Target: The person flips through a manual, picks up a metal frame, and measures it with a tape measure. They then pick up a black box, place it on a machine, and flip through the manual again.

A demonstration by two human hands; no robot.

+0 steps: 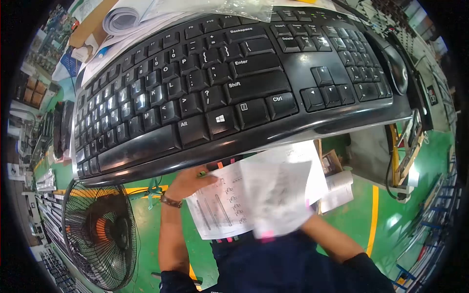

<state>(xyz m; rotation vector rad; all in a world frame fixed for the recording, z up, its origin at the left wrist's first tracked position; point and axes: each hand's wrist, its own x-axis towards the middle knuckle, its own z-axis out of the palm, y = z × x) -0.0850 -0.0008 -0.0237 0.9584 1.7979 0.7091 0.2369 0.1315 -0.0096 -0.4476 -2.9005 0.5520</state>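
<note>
My left hand (188, 181), with a brown band on its wrist, grips the left edge of a stack of printed sheets (222, 202) just below the keyboard's front edge. A small green object (201, 173) shows at its fingertips. One loose sheet (278, 195) in front of the stack is blurred. My right forearm (332, 239) reaches up under the papers from the lower right, and the sheets hide that hand. Pink and orange tabs stick out along the stack's edges.
A large black keyboard (205, 88) fills the upper view on a desk, with a black mouse (396, 68) at its right and rolled papers (124, 18) behind it. A black floor fan (100, 234) stands lower left on a green floor with a yellow line (373, 215).
</note>
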